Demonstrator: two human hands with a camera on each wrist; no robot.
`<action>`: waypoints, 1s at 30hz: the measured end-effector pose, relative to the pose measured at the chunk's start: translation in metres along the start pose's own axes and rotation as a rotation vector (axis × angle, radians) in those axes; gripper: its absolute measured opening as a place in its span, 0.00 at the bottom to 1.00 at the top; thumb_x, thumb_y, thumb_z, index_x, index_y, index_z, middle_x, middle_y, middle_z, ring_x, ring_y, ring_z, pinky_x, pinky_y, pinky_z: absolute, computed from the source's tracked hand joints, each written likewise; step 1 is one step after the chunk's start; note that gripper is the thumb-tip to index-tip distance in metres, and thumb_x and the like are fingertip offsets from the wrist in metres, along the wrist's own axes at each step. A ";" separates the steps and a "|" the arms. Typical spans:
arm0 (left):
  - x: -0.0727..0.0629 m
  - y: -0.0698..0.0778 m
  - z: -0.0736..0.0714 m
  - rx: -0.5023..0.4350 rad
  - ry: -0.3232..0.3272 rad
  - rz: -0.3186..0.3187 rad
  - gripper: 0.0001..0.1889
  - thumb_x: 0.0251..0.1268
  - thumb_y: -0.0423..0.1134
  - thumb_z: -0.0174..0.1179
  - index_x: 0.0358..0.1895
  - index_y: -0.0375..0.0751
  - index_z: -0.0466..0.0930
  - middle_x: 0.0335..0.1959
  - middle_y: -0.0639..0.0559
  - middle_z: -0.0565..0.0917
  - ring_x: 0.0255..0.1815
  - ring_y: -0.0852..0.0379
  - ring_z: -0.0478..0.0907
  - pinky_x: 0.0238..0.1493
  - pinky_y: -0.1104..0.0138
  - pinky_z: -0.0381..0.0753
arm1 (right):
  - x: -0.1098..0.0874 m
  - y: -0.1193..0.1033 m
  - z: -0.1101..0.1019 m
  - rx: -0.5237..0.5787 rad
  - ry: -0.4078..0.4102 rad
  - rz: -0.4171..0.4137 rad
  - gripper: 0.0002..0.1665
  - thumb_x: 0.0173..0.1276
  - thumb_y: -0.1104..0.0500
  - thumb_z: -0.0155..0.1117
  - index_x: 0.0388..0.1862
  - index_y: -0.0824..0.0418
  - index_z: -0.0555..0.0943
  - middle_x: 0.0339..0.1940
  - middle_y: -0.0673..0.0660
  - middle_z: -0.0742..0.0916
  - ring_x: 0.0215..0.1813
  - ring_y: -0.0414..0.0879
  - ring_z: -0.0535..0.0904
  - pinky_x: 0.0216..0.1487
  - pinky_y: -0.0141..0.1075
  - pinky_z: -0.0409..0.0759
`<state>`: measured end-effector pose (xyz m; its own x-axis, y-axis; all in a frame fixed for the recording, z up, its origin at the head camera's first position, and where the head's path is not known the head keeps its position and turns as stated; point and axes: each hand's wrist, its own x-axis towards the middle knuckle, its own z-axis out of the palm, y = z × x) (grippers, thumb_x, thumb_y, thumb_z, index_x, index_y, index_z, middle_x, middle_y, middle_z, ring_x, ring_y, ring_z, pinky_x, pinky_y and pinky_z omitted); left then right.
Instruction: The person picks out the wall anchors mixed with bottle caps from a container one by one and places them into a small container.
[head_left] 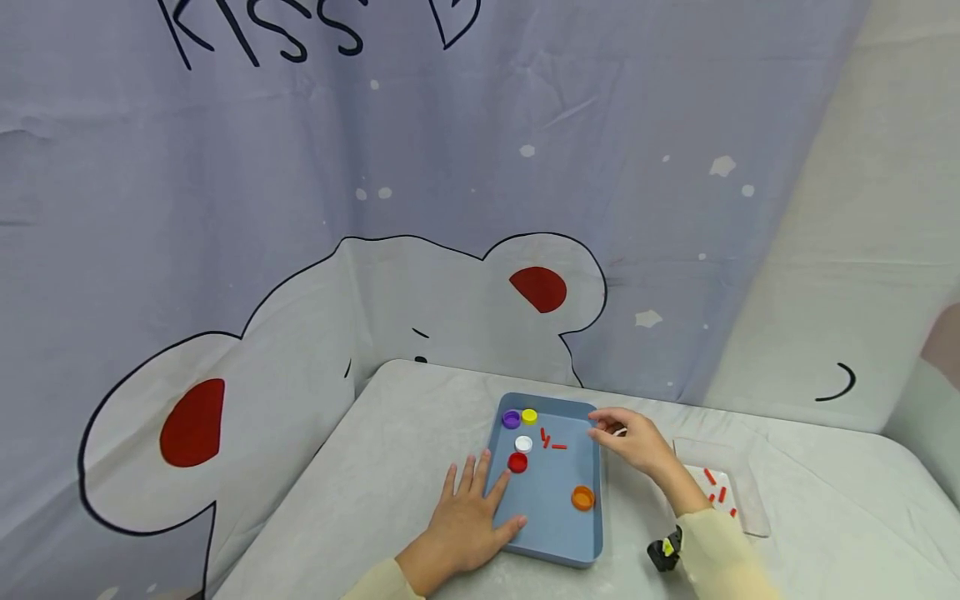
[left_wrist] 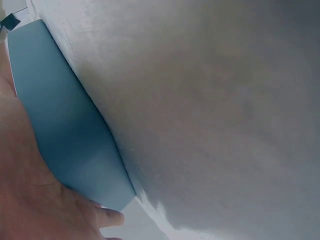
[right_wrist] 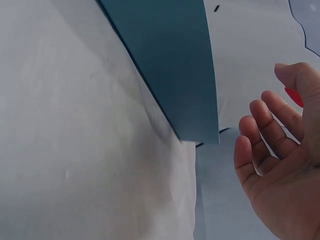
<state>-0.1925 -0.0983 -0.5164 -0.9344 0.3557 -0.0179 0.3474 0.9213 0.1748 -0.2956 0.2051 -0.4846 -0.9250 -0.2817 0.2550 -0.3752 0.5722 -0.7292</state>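
My left hand (head_left: 468, 525) lies with spread fingers over the left rim of a blue-grey tray (head_left: 551, 529). In the left wrist view, the palm (left_wrist: 35, 200) is against the tray's outer side (left_wrist: 70, 115). Above the tray's upper right edge is my right hand (head_left: 633, 437), its fingers loosely bent and nothing visible in them. Inside the tray are a purple cap (head_left: 511, 419), a yellow cap (head_left: 529, 416), a white cap (head_left: 523, 444), a red cap (head_left: 517, 462) and an orange cap (head_left: 582, 498). Three short red sticks (head_left: 559, 447) lie near the white cap.
Right of the tray stands a clear plastic box (head_left: 750, 500) with several red sticks (head_left: 722, 494) in it, partly behind my right forearm. A small black device (head_left: 663, 553) is at the right wrist. A printed cloth (head_left: 465, 308) hangs behind the white-covered table (head_left: 337, 500).
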 end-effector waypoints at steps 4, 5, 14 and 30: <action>0.000 0.000 0.000 -0.002 -0.007 -0.002 0.42 0.71 0.73 0.38 0.79 0.52 0.63 0.83 0.39 0.50 0.82 0.35 0.45 0.76 0.37 0.42 | 0.005 -0.003 0.007 0.001 -0.015 -0.004 0.19 0.68 0.56 0.72 0.53 0.65 0.85 0.37 0.50 0.86 0.42 0.46 0.80 0.41 0.34 0.80; 0.000 0.000 0.000 -0.002 -0.009 -0.002 0.42 0.71 0.73 0.38 0.79 0.52 0.62 0.83 0.39 0.50 0.82 0.35 0.45 0.77 0.37 0.42 | 0.007 -0.004 0.009 0.002 -0.019 0.001 0.19 0.68 0.56 0.72 0.53 0.65 0.85 0.37 0.50 0.86 0.42 0.46 0.80 0.41 0.34 0.80; 0.001 0.001 0.000 0.017 -0.019 -0.011 0.42 0.71 0.74 0.38 0.79 0.53 0.63 0.83 0.40 0.50 0.82 0.36 0.45 0.77 0.37 0.42 | 0.019 -0.013 0.028 -0.005 -0.046 0.006 0.20 0.66 0.56 0.73 0.53 0.66 0.85 0.36 0.50 0.86 0.40 0.45 0.80 0.42 0.35 0.80; 0.000 0.001 -0.001 0.024 -0.019 0.000 0.42 0.71 0.75 0.37 0.79 0.53 0.62 0.83 0.40 0.49 0.82 0.36 0.46 0.77 0.37 0.43 | 0.036 -0.014 0.058 -0.176 -0.151 0.036 0.25 0.62 0.54 0.77 0.54 0.65 0.85 0.32 0.50 0.83 0.35 0.43 0.75 0.39 0.37 0.78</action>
<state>-0.1924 -0.0978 -0.5152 -0.9327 0.3588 -0.0363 0.3498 0.9245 0.1515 -0.3205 0.1424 -0.5014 -0.9237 -0.3630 0.1228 -0.3585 0.7056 -0.6112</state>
